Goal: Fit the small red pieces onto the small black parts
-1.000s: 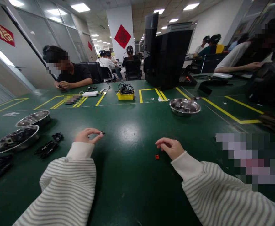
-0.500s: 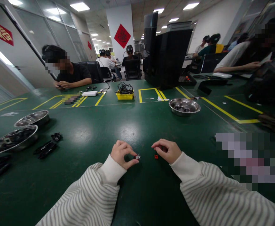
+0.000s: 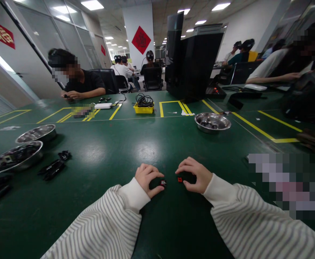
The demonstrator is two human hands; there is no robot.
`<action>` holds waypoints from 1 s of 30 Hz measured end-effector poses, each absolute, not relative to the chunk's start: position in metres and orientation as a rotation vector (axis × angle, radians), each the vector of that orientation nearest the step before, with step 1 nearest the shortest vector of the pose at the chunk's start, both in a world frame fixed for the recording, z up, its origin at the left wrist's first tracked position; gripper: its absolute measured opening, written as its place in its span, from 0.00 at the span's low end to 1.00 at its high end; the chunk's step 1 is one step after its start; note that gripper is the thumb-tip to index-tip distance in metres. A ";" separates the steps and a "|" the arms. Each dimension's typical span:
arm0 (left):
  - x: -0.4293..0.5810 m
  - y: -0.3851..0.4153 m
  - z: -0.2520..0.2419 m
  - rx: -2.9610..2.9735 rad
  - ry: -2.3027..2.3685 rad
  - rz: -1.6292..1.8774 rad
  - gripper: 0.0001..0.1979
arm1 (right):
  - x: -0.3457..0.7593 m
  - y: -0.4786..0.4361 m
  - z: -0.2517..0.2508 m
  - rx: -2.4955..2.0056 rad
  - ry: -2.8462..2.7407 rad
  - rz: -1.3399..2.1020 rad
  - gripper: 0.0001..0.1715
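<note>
"From the head view, what are the hands up to?"

"Down in the lower middle of the frame, the left hand has thumb and forefinger parted, and a small dark-and-silver piece sits in the gap between them. I can't tell whether a fingertip touches it."

"And the right hand?"

"Just right of centre, thumb and fingers well spread, gripping nothing. A small red piece lies on the green surface right by those fingertips, near the other piece but apart from it."

"What's over on the left?"

"At the left edge, a metal bowl full of dark parts, with another metal bowl behind it. Some black pieces lie to the right of the fuller one."

"Farther up?"

"A yellow box of black cables at upper centre, and a round bowl right of that, holding a few dark bits."
</note>
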State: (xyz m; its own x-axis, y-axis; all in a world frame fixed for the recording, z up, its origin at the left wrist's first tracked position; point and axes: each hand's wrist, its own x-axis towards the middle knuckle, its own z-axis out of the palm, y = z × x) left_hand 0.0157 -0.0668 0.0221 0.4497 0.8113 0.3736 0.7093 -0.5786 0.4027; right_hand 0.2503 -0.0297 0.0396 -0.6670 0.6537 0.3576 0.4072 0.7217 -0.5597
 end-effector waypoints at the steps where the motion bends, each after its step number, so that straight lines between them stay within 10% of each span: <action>1: 0.016 -0.067 0.022 2.511 1.327 0.801 0.15 | 0.250 -0.030 0.039 -0.799 -2.385 0.589 0.18; 10: 0.030 -0.062 0.020 2.481 1.280 0.841 0.09 | 0.247 -0.027 0.033 -0.779 -2.397 0.557 0.04; 30: 0.032 -0.060 0.019 2.448 1.108 1.026 0.07 | 0.228 -0.047 0.032 -0.965 -2.167 0.796 0.13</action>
